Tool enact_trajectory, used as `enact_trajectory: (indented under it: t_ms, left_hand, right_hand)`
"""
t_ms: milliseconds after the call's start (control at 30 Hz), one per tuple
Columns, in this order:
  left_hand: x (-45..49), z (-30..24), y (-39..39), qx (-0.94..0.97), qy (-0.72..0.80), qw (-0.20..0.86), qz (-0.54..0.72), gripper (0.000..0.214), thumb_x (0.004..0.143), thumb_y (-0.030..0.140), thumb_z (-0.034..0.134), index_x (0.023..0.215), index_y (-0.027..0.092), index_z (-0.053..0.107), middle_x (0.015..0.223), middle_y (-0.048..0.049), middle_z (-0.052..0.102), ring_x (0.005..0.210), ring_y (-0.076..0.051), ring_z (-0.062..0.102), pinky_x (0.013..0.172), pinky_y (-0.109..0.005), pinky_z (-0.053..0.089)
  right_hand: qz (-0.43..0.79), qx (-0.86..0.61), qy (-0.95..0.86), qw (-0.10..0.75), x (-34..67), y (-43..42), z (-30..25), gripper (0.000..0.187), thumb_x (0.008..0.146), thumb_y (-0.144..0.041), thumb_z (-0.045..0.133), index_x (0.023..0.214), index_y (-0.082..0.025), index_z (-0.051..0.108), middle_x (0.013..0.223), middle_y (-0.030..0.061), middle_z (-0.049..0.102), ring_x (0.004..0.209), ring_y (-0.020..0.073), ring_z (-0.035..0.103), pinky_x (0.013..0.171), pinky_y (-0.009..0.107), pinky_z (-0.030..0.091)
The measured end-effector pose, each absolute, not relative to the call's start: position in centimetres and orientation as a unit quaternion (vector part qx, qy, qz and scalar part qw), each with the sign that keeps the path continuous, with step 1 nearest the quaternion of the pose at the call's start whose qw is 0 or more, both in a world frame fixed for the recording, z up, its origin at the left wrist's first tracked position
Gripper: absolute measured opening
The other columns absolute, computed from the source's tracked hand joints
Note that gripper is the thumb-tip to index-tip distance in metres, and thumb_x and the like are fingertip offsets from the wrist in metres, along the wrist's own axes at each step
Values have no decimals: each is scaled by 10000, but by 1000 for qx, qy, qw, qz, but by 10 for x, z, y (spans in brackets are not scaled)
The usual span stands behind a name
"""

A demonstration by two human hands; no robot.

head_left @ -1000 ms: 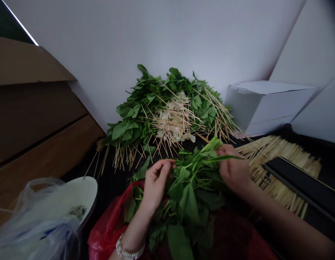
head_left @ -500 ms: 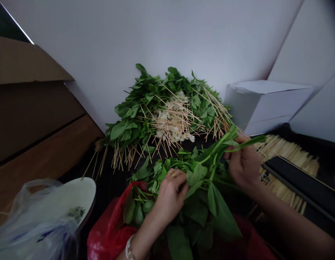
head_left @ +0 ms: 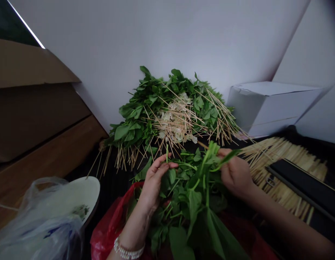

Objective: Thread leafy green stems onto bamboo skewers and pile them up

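My right hand (head_left: pixel 235 171) is closed around a bunch of leafy green stems (head_left: pixel 210 157), and the end of a thin wooden skewer (head_left: pixel 202 144) pokes out beside them. Between the thumb and fingers of my left hand (head_left: pixel 158 177), a single leafy green stem (head_left: pixel 167 153) is pinched, its cut end pointing up. Below both hands, loose leafy greens (head_left: pixel 180 209) spill over a red plastic bag (head_left: pixel 110 224). Behind them lies a heap of skewered greens (head_left: pixel 129 124), with skewered pale white pieces (head_left: pixel 176 115) in its middle.
On the left stands a white bowl (head_left: pixel 94 189) with bits of greens inside, beside a clear plastic bag (head_left: pixel 39 224). A cardboard box (head_left: pixel 34 108) is farther back. To the right are many bare skewers (head_left: pixel 297 159), a black strap-like case (head_left: pixel 305 187) and a white box (head_left: pixel 278 104).
My left hand has risen out of the loose greens, now pinching one stem. My right hand has moved slightly left and down with its bunch. The view has shifted a little.
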State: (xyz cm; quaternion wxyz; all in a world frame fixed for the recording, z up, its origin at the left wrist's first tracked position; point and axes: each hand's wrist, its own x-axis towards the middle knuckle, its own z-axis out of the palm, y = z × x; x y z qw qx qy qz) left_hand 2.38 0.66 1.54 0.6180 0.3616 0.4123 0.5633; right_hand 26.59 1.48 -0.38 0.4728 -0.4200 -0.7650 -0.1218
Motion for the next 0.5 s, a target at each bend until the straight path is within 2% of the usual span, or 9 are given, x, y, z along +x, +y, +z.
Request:
enact_trajectory:
  t_ms: [133,233,333,500]
  left_hand:
    - [24,14,6,354,412,631,555,346,752,263,798,1086,194,738,867,-34,772,683,-127,671,605,-204,524]
    - [24,12,6,364,419,615,560,346,741,315,823,1061,199,762,841,-17,767,659,-104,662,594,-177,513]
    - [24,11,6,364,428,603,566,361,688,328,864,1012,186,789,824,-23,771,677,-104,668,636,-178,526]
    - [26,13,6,360,432,587,582,342,644,315,889,944,171,810,799,-41,782,712,-118,673,686,-187,530]
  right_hand:
    - [-121,-362,-814,438,250,13,-7,183,946,-121,386,901,-209,539,731,10,646,628,149,627,591,257,455]
    - [-115,-360,-834,402,243,12,-13,197,940,-94,385,937,-188,558,819,28,678,716,156,657,632,257,464]
    - [-101,-374,-842,375,243,12,-19,207,943,-96,383,961,-174,573,813,28,668,719,164,653,632,265,459]
    - [-88,-373,-848,366,243,13,-22,209,945,-93,388,997,-170,575,843,30,673,756,167,656,648,260,458]
